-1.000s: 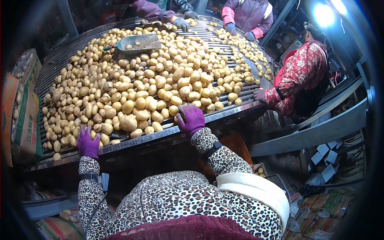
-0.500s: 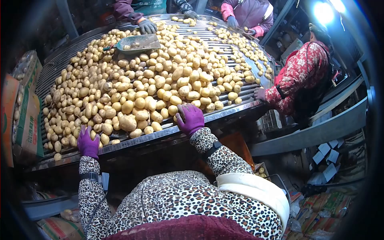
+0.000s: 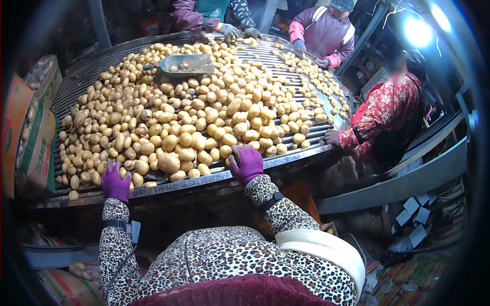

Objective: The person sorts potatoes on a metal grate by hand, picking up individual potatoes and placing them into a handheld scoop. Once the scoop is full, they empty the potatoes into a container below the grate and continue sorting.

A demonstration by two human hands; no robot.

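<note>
A large heap of potatoes [image 3: 168,130] lies on a slatted metal sorting table [image 3: 214,178]. At its front left, my left hand [image 3: 116,181] in a purple glove rests against potatoes at the near edge, fingers spread. My right hand [image 3: 247,164], gloved in purple too, lies over the metal rim beside the potatoes, its thumb apart and no potato visible in it. Part of that palm is hidden. Toward the far side a green scoop [image 3: 187,65] sits on the heap with a few potatoes inside.
Several co-workers stand around the table; one's gloved hand [image 3: 229,30] is at the far edge, and another's bare-looking hand [image 3: 332,136] touches the right rim. Cardboard boxes [image 3: 38,148] stand at the left. A curved metal rail [image 3: 393,183] runs along the right.
The view has tilted up slightly. The far co-worker's gloved hand has moved right, away from the scoop. My hands stay in nearly the same places on the table edge.
</note>
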